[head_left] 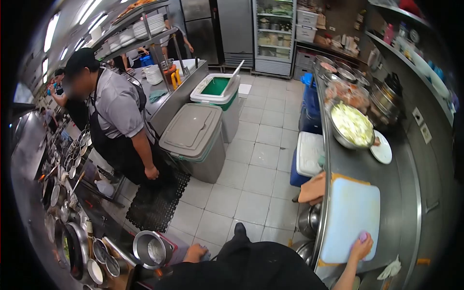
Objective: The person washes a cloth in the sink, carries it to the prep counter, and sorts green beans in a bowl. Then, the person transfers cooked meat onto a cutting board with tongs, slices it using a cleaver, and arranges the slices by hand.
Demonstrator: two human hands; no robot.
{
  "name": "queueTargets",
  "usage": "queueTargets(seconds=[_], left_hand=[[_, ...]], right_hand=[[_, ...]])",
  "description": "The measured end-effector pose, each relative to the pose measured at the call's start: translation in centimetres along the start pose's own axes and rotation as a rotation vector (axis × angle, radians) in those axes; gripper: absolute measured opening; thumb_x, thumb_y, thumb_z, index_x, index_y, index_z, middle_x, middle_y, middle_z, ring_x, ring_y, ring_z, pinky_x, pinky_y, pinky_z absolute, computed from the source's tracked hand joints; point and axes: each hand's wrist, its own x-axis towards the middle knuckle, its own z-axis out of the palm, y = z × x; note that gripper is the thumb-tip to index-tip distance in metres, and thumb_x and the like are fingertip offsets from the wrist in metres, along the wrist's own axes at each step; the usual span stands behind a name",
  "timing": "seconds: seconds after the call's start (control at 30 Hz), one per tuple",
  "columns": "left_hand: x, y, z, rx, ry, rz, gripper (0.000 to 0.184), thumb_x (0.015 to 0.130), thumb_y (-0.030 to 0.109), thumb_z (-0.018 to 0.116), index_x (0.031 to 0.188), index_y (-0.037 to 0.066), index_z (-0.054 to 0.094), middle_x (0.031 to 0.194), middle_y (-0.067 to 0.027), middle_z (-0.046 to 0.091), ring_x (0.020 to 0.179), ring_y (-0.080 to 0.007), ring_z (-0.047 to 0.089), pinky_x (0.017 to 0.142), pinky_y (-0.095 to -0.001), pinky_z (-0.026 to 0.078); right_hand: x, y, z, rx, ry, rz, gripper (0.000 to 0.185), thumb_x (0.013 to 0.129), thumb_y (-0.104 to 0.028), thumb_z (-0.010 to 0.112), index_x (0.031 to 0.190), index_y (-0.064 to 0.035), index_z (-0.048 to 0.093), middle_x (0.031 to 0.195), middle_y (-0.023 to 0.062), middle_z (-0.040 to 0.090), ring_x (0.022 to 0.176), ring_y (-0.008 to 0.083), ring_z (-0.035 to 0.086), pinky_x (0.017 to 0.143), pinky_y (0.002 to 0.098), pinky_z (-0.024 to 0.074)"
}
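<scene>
My right hand rests low on the white cutting board, its fingers closed around a small purple thing whose kind I cannot make out. Orange-brown material shows under the board's edges. Down by my left side, my left hand looks closed at a crumpled grey-blue thing, partly hidden. A metal pot stands just left of that hand. On the counter beyond the board are a steel bowl of chopped pale green vegetable and a white plate.
A co-worker in a black apron stands at the left on a black mat. Grey lidded bin and green-lined bin stand beside the tiled aisle. A white-lidded container and orange cloth are along the right counter.
</scene>
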Motion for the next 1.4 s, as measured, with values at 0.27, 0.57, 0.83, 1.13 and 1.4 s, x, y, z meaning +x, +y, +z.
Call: queueTargets(seconds=[0.27,0.57,0.83,1.13,1.4], left_hand=[[13.9,7.6,-10.7,-0.121,0.0,0.208,0.07,0.073,0.06,0.067,0.12,0.008,0.067,0.117,-0.0186,0.069,0.112,-0.0341,0.065,0.096,-0.0432,0.05],[24.3,23.0,-23.9,-0.282,0.084,0.381,0.072,0.072,0.059,0.071,0.124,0.01,0.065,0.12,-0.0184,0.068,0.113,-0.0328,0.065,0.096,-0.0423,0.05],[32.7,28.4,-28.1,-0.162,0.095,0.351,0.07,0.072,0.061,0.072,0.119,0.009,0.067,0.124,-0.0195,0.066,0.114,-0.0348,0.064,0.094,-0.0441,0.051],[34.4,28.6,-32.2,-0.014,-0.217,-0.119,0.068,0.072,0.062,0.067,0.11,0.005,0.074,0.115,-0.0185,0.071,0.108,-0.0343,0.067,0.093,-0.0447,0.051],[43.7,37.5,-32.2,-0.104,-0.384,-0.081,0.07,0.071,0.06,0.067,0.11,0.001,0.073,0.119,-0.0243,0.068,0.116,-0.0372,0.063,0.098,-0.0422,0.048]], right_hand=[[1.7,-5.9,5.6,0.526,-0.142,0.525,0.046,0.087,-0.004,0.056,0.133,-0.0052,0.053,0.12,0.0135,0.061,0.106,0.0238,0.059,0.092,0.0369,0.048],[1.4,-35.1,8.4,0.903,-0.378,0.009,0.052,0.073,-0.005,0.058,0.125,-0.0026,0.059,0.122,0.0159,0.062,0.118,0.0312,0.058,0.106,0.0397,0.0419],[1.6,-38.3,30.8,0.918,-0.646,0.164,0.048,0.07,-0.006,0.062,0.118,-0.0043,0.062,0.108,0.0138,0.066,0.105,0.0286,0.064,0.097,0.0384,0.0483],[10.8,-45.6,55.9,0.667,-1.219,0.251,0.031,0.078,-0.009,0.069,0.108,-0.0052,0.062,0.094,0.009,0.069,0.085,0.0225,0.067,0.076,0.0357,0.0546],[32.3,-68.5,61.7,0.935,-1.4,0.092,0.034,0.084,-0.005,0.065,0.117,-0.0041,0.058,0.102,0.0094,0.068,0.085,0.0208,0.067,0.07,0.0344,0.0549]])
